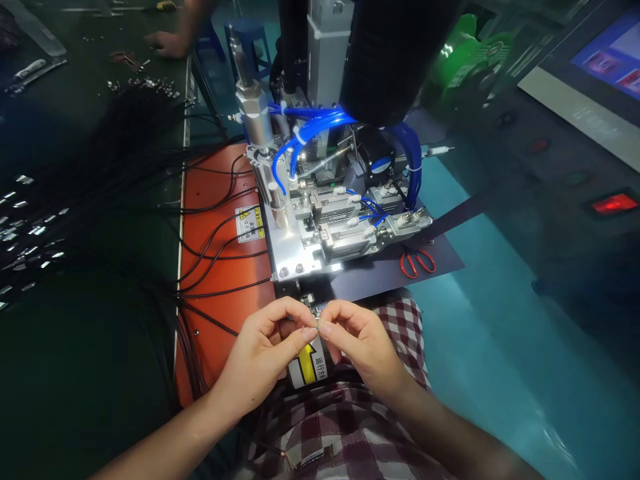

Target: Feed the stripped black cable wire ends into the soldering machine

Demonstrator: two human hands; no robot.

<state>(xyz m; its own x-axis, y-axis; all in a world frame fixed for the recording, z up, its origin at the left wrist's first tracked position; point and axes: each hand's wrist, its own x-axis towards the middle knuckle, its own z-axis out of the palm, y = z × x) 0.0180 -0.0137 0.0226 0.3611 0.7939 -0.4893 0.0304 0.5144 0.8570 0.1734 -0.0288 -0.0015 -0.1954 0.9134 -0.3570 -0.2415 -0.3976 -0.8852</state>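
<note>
Orange platform (250, 268) bears black cables (150, 153); left hand (263, 351), right hand (364, 340) pinch tiny piece (317, 327).

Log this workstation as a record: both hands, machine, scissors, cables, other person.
Left hand: thumb and forefinger pinched, meeting the right's
Right hand: likewise pinched; anything held is too small to tell
Machine: metal, with blue tubes
Scissors: red-handled, on dark plate
Cables: black, crossing orange surface
Co-worker's hand: on table edge, upper left

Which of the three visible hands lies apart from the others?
The co-worker's hand, at upper left; the person's left hand and right hand meet below centre.
</note>
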